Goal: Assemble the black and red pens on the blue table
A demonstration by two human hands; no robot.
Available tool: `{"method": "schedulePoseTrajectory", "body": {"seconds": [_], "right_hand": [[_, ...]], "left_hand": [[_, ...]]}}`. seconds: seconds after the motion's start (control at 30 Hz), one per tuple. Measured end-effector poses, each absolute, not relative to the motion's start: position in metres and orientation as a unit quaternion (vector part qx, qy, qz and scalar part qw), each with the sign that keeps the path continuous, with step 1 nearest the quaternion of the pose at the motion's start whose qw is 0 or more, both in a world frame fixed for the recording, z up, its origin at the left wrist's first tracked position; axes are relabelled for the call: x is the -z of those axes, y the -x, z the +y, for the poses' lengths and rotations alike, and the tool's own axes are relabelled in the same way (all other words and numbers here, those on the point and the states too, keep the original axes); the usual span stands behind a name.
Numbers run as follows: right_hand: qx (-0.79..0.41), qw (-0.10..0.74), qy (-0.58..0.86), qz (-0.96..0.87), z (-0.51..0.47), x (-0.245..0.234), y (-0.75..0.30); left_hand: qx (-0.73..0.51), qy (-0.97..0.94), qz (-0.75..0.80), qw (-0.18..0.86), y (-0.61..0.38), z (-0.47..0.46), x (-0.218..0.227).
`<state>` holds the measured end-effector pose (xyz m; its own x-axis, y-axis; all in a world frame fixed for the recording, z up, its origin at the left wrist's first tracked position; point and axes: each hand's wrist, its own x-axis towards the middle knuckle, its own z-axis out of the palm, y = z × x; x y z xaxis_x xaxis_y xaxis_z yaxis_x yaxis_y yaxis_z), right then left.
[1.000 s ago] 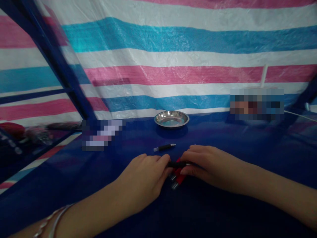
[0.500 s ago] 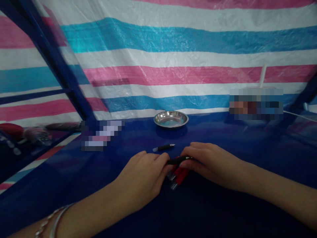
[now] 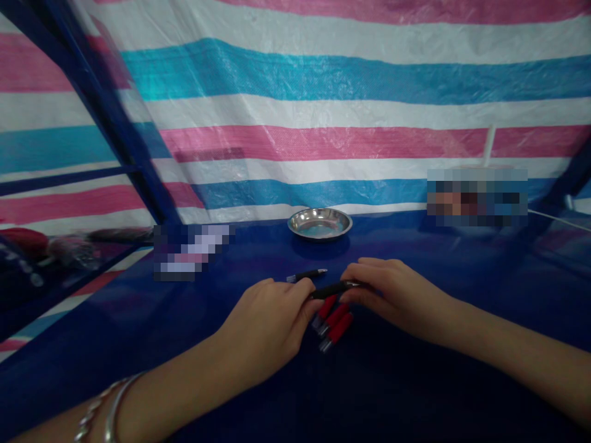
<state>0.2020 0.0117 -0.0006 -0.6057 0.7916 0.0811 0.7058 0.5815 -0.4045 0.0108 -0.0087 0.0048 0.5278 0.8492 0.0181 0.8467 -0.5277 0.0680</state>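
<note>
Between my two hands a black pen [image 3: 330,290] with a silver tip is held level, a little above the table. My left hand [image 3: 272,314] pinches its left end. The fingers of my right hand [image 3: 392,292] are closed round the silver tip at the other end. Just below the held pen, several red pens [image 3: 333,326] with clear ends lie side by side on the blue table [image 3: 406,394]; my hands partly cover them. Beyond my fingers another black pen [image 3: 308,275] lies on the table with its silver tip to the right.
A shallow steel dish [image 3: 319,224] stands at the table's back edge before a striped plastic sheet [image 3: 323,141]. Blurred-out items [image 3: 194,253] lie at the left and another blurred patch [image 3: 477,197] is at the back right. A blue metal frame [image 3: 133,166] rises at the left.
My right hand has shifted slightly up and away, lifting the black pen's tip end. More of the red pens now shows beneath. The view has tilted slightly.
</note>
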Motion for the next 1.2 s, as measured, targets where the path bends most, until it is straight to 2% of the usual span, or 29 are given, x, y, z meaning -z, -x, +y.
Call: {"method": "schedulePoseTrajectory", "body": {"seconds": [0.77,1.2], "right_hand": [[-0.193,0.228,0.456,-0.838,0.0125,-0.0023,-0.2017],[-0.232,0.209,0.456,-0.834,0.0144,0.0013,-0.2026]], "left_hand": [[-0.033,-0.866,0.497,0.048,-0.0068,-0.0064,-0.0013],[0.014,-0.856,0.515,0.052,-0.0077,-0.0054,-0.0024]]}}
